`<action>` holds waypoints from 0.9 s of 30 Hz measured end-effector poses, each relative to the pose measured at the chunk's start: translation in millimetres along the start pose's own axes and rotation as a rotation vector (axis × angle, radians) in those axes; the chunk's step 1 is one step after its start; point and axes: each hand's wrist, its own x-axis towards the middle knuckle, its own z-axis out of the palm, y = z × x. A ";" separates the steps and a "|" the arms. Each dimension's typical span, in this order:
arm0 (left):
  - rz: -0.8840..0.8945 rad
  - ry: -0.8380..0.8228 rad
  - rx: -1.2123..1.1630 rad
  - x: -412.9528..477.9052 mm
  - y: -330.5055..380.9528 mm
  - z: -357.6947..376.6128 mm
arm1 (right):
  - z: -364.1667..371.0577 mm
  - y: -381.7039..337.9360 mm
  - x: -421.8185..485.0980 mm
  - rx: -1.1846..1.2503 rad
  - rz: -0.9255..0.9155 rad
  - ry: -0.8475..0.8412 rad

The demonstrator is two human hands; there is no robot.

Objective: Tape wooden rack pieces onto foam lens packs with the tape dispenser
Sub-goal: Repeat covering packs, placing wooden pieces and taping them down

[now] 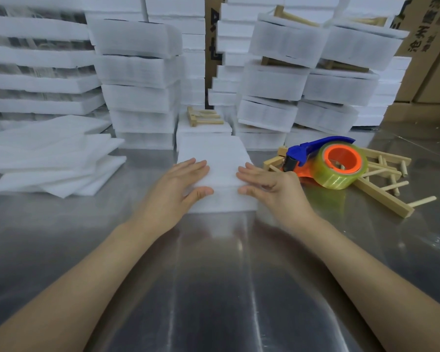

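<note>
A white foam lens pack [215,158] lies flat on the steel table in front of me. My left hand [178,189] rests on its left edge with straight fingers on top and the thumb against the near side. My right hand [269,186] lies on its right edge the same way. To the right, the blue and orange tape dispenser [325,161] with a clear tape roll sits on loose wooden rack pieces [381,184]. Another wooden rack piece [203,116] lies on a foam pack behind.
Tall stacks of foam packs [140,82] fill the back, some on the right [302,80] with wooden pieces between them. Loose foam sheets [51,158] spread at the left. Cardboard boxes [429,54] stand at the far right. The steel table [214,275] reflects light.
</note>
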 end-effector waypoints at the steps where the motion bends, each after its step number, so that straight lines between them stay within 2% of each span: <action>1: -0.007 0.006 -0.009 0.3 -0.2 -0.2 | 0.4 -0.1 0.0 0.017 0.003 0.009; 3: -0.016 0.018 -0.018 0.8 -0.1 -0.5 | 0.5 -1.1 0.0 0.134 0.058 0.056; 6: -0.018 0.018 -0.041 0.5 1.1 -0.8 | 0.4 0.2 2.1 0.320 0.211 0.303; 8: -0.018 0.018 -0.043 0.5 0.9 -0.5 | -4.4 12.0 3.8 0.078 0.312 0.402; 10: -0.025 0.020 -0.042 0.6 0.3 0.0 | -14.1 26.7 3.6 -0.361 0.433 0.323; 12: -0.037 0.017 -0.050 0.3 0.3 0.3 | -22.1 37.2 4.1 -0.526 0.537 0.247; 17: -0.048 0.016 -0.059 -0.1 -0.1 0.9 | -26.7 41.1 7.6 -0.622 0.568 0.180; 24: -0.054 0.012 -0.077 0.1 0.8 1.6 | -34.4 47.1 7.9 -0.535 0.530 0.265; 27: -0.048 0.014 -0.069 -0.5 0.0 1.4 | -34.4 44.9 7.9 -0.649 0.501 0.220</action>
